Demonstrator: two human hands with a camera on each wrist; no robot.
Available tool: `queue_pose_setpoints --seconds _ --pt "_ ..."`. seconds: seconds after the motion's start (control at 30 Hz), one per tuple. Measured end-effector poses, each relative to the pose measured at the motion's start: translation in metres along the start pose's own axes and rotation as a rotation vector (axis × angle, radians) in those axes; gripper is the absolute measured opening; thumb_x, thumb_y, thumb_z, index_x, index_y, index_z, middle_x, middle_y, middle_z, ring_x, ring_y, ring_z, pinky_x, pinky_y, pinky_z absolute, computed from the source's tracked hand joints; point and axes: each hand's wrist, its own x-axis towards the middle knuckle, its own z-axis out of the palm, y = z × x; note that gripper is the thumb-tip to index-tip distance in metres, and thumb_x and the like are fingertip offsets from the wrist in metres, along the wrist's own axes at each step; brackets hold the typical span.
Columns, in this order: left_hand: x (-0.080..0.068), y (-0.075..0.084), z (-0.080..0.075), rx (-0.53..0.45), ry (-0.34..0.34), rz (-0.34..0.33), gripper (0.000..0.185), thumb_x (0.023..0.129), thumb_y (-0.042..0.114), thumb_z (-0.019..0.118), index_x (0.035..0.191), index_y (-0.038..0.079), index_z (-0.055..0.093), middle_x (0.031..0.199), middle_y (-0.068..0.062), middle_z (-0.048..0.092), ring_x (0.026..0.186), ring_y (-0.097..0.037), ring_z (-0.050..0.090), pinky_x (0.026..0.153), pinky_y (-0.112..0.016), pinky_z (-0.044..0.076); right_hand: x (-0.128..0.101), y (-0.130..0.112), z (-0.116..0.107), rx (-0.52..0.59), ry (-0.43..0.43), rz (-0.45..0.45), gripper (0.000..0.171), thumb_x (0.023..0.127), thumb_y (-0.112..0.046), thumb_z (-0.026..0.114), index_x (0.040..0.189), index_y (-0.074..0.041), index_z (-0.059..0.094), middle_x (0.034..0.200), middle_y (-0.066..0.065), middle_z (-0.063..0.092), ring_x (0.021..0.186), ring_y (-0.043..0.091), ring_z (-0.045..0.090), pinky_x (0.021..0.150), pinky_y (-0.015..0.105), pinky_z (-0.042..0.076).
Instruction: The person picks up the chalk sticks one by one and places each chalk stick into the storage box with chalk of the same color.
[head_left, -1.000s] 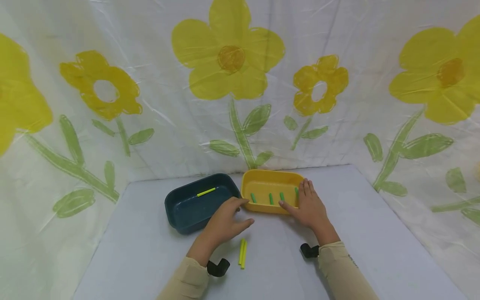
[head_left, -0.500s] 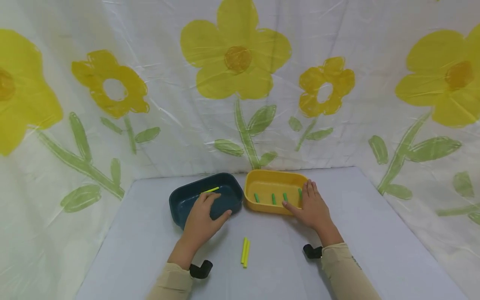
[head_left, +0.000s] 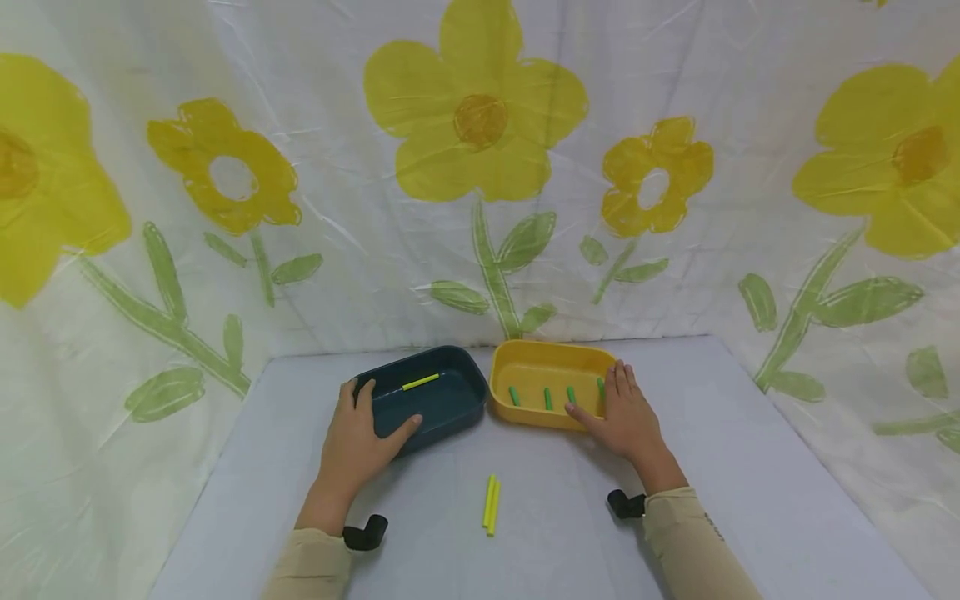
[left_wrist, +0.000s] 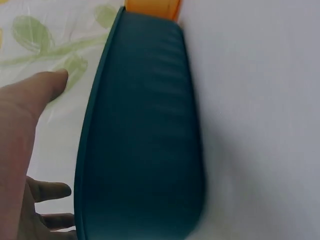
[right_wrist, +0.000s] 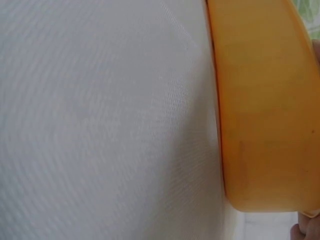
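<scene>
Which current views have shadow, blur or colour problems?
Head: evenly lit, faint sheen on the flower-patterned backdrop; dark teal tray and yellow tray readable. Left wrist: teal wall dark, lower edge soft, blurred shadow on the white tabletop. Right wrist: broad soft shadow beside the yellow tray, which looks more orange than in the head view; rippled texture on the tabletop.

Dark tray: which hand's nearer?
Left. The left hand is at the dark tray's left end; the right hand is at the right end of the yellow tray, with that tray between it and the dark one.
</scene>
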Motion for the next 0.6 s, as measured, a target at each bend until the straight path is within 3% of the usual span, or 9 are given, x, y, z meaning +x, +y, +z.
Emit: queue_pose_setpoints --seconds 0.2,0.6 --pt "0.0 -0.008 -0.003 0.022 -0.047 -0.061 0.126 0.087 0.084 0.062 0.165 -0.007 0.022 0.173 -0.034 0.012 0.159 -0.057 0.017 0.124 -0.07 0.029 0.0 0.0 -0.002 0.007 0.001 0.004 0.127 0.094 -0.085 0.046 0.164 0.013 0.007 0.176 0.029 0.0 0.165 0.046 0.0 0.132 0.062 0.016" --pt "-0.001 -0.017 0.004 0.047 -0.088 -0.114 0.141 0.085 0.091 0.056 0.165 -0.01 0.0 0.175 -0.032 -0.007 0.162 -0.054 0.004 0.129 -0.067 0.019 -0.002 0.001 0.001 0.009 0.006 0.006 0.128 0.094 -0.086 0.046 0.165 0.012 0.006 0.176 0.029 0.0 0.165 0.046 0.001 0.131 0.063 0.017"
